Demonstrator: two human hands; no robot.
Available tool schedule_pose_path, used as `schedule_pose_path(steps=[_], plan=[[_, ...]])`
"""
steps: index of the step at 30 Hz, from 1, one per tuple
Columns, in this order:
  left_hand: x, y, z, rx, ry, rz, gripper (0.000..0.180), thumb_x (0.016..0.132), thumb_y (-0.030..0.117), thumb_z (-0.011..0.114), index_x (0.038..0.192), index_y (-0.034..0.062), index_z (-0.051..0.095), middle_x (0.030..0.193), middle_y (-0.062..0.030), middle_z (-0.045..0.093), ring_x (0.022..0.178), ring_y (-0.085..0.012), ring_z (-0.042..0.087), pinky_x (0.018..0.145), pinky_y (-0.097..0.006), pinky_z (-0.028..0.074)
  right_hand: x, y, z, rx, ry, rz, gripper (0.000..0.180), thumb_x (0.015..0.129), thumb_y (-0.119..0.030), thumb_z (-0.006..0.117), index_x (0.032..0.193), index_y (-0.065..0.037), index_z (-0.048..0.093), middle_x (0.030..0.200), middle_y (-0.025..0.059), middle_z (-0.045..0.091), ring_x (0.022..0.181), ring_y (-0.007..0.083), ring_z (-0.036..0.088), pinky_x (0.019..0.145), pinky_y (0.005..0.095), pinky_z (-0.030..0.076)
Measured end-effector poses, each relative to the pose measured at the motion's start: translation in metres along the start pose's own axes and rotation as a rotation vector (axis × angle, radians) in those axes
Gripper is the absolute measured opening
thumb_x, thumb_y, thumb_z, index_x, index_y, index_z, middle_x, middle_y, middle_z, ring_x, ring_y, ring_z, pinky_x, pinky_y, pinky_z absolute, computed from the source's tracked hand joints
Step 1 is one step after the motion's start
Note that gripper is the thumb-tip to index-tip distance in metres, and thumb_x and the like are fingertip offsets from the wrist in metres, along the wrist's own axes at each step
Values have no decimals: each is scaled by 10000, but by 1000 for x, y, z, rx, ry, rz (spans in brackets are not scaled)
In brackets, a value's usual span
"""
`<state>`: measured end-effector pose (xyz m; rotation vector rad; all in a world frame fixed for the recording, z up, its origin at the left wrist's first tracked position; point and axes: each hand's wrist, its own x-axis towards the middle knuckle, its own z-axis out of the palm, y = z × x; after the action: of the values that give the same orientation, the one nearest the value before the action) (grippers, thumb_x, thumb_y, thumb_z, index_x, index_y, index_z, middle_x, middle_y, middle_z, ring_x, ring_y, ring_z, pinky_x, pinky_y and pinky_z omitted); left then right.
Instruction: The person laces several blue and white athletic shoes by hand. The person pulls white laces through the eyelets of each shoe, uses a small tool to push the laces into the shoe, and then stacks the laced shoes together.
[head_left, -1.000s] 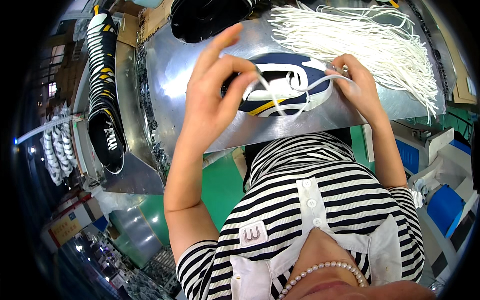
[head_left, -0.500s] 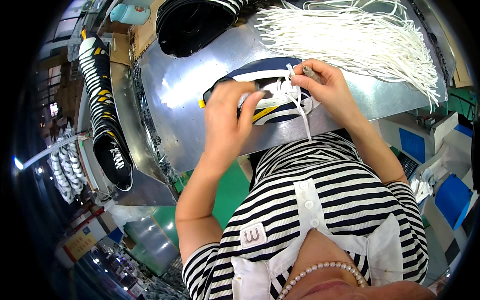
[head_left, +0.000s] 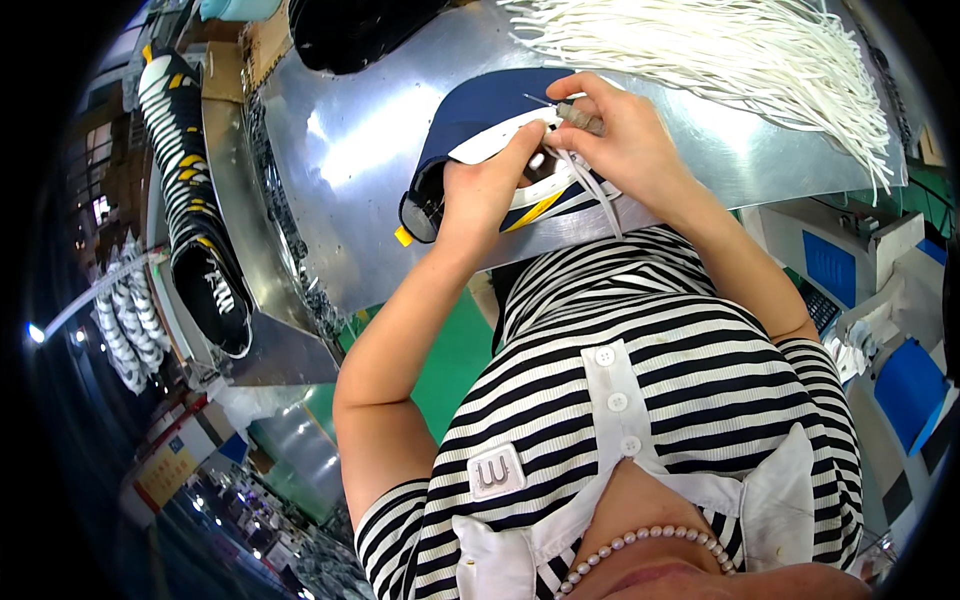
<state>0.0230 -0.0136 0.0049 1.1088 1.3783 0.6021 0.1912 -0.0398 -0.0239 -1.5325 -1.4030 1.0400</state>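
Note:
A navy shoe upper with white and yellow trim lies on the metal table in front of me. My left hand reaches into its opening, and its thumb and fingers pinch the white eyelet edge. Close beside it, my right hand grips an awl by its wrapped grey-brown handle. The awl's thin metal tip points left, over the navy side. A white shoelace hangs from the eyelets below my right fingers, toward the table's near edge. The fingers inside the upper are partly hidden.
A large bundle of white laces covers the far right of the metal table. Dark shoe uppers stand at the far edge. On the left, a long row of nested shoes runs along a side ledge.
My left hand has moved right and into the upper, now pinching its edge. The upper is tilted up more. My right hand has shifted slightly up and left, with the awl tip now pointing left.

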Motion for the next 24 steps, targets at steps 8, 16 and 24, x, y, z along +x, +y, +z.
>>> schedule_pose_path(steps=[8,16,24], plan=[[-3,-8,-1,35,29,141,217,870,187,712,999,13,693,870,-37,696,692,-82,603,579,-230,466,-9,-10,-12,18,11,-231,269,857,-211,684,1025,-25,584,799,113,689,749,272,669,668,353,501],[-5,-6,0,-8,-6,145,172,872,181,710,965,37,698,837,-30,687,629,-68,553,541,-214,426,-12,-8,-28,-35,-120,-126,111,928,-87,600,953,20,586,767,77,657,725,142,638,709,255,506],[-14,-9,3,88,-68,273,147,893,164,667,926,22,685,769,-17,653,587,-70,541,526,-227,412,7,-11,-17,-198,-190,-173,117,883,-111,605,904,-6,559,692,89,633,611,193,604,587,304,464]])
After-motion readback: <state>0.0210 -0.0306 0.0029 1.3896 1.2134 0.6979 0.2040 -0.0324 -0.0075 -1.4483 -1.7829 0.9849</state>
